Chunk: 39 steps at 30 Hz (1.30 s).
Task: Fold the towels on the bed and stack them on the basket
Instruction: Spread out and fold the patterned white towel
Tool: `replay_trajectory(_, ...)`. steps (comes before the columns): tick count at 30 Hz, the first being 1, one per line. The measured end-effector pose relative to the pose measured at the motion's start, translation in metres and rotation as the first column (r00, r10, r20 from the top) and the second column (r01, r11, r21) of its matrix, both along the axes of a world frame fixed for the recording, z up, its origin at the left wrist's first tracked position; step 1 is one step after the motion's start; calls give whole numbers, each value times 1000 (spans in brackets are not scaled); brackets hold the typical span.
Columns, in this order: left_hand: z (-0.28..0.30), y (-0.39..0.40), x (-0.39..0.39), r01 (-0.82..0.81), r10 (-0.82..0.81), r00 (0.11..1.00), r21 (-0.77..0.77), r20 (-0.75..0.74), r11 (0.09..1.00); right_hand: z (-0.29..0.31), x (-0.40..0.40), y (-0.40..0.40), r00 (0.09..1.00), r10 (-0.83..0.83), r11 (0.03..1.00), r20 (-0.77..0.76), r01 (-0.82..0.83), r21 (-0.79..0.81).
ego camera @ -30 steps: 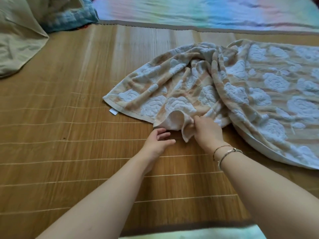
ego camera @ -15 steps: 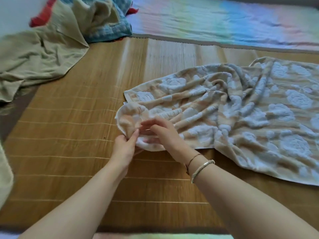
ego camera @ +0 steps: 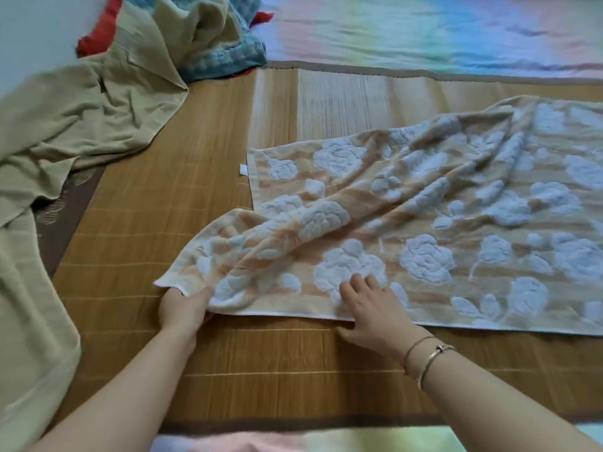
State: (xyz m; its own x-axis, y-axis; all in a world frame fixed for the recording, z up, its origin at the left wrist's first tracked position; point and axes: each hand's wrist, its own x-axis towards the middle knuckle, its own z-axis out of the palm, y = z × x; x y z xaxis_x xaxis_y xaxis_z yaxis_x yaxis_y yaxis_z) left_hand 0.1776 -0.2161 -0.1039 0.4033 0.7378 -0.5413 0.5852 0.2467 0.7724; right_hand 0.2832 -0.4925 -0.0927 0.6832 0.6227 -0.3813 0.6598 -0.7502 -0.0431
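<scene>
An orange towel with white rose shapes [ego camera: 440, 223] lies spread across the bamboo mat [ego camera: 169, 230], running off the right edge of the view. Its near left corner is bunched and twisted. My left hand [ego camera: 182, 308] grips that corner, fingers closed on the cloth. My right hand [ego camera: 372, 308] lies on the towel's near edge, fingers on top and thumb under the hem. A small white tag [ego camera: 243, 169] sticks out at the far left corner. No basket is in view.
A crumpled beige towel [ego camera: 75, 125] covers the mat's left side and runs down the left edge. Behind it lie a blue checked cloth [ego camera: 225, 57] and a red cloth [ego camera: 98, 37]. A pastel rainbow sheet [ego camera: 424, 31] lies beyond the mat.
The towel has been pulled out flatter. My left hand drew the corner leftward and toward me, and my right hand slid right along the near edge. The view shifted left.
</scene>
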Motion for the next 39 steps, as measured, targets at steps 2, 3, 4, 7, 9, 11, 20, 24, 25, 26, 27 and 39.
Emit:
replay_trajectory(2,-3,-1,-5,-24,24,1000,20,-8,1000,0,1,7,1000,6,1000,24,-6,-8)
replay_trajectory(3,-4,-1,-7,-47,47,999,30,-8,998,-1,2,8,1000,28,1000,3,-28,-9)
replay_trajectory(4,-4,0,-10,-60,60,998,43,-11,997,-1,3,8,998,46,999,-35,-46,2)
replay_trajectory(7,1,4,-20,-79,79,997,89,0,993,4,4,1,969,1,999,-248,9,41)
replay_trajectory(9,4,5,-30,-49,52,998,117,-27,992,7,2,-6,927,-57,998,-371,62,2)
replay_trajectory(11,3,5,-47,-17,25,997,114,-67,993,13,0,-11,901,-75,995,-428,43,-85)
replay_trajectory(20,4,24,-61,76,-50,986,162,-156,984,21,-13,3,912,-216,961,-348,262,90)
replay_trajectory(24,2,45,-49,175,-117,972,294,-202,940,15,-17,24,932,-222,938,-285,284,199)
replay_trajectory(25,2,49,-49,183,-106,963,313,-249,932,14,-18,30,936,-221,937,-273,282,208)
replay_trajectory(26,0,54,-51,192,-93,949,322,-301,927,13,-17,37,939,-221,936,-263,281,214)
replay_trajectory(27,0,58,-54,209,-89,934,326,-347,922,13,-16,43,939,-227,931,-259,287,226)
replay_trajectory(39,20,62,-10,429,-313,891,379,-330,820,28,26,125,939,-275,870,-208,335,361)
